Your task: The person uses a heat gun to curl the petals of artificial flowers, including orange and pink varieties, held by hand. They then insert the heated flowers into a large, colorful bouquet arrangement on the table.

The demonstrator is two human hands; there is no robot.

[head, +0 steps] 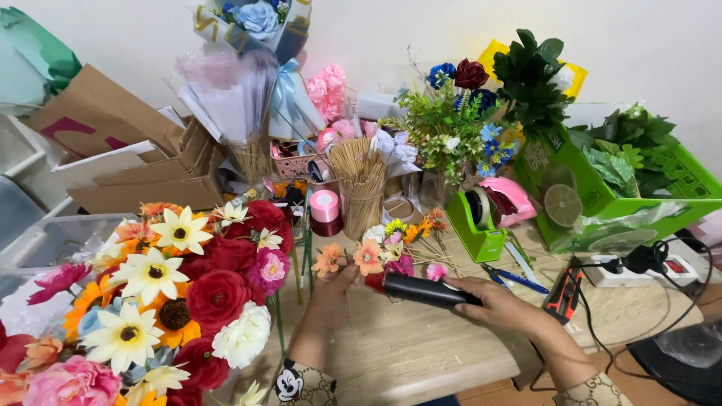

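Observation:
My right hand (pixel 502 303) grips a black glue gun (pixel 423 289) with a red tip, pointed left across the wooden table (pixel 421 353). The tip sits right beside my left hand (pixel 331 295), which pinches the stem of a small orange artificial flower (pixel 328 259). Just beyond lie several small flowers on sticks (pixel 398 252) in orange, pink and yellow. A black cord (pixel 602 331) runs from my right side to a white power strip (pixel 639 271).
A big bunch of artificial flowers (pixel 173 293) fills the left. Behind stand a cup of wooden skewers (pixel 361 188), a pink ribbon roll (pixel 324 207), a green tape dispenser (pixel 477 225), green boxes of leaves (pixel 624 180), brown paper bags (pixel 135 165), and blue-handled scissors (pixel 511 278).

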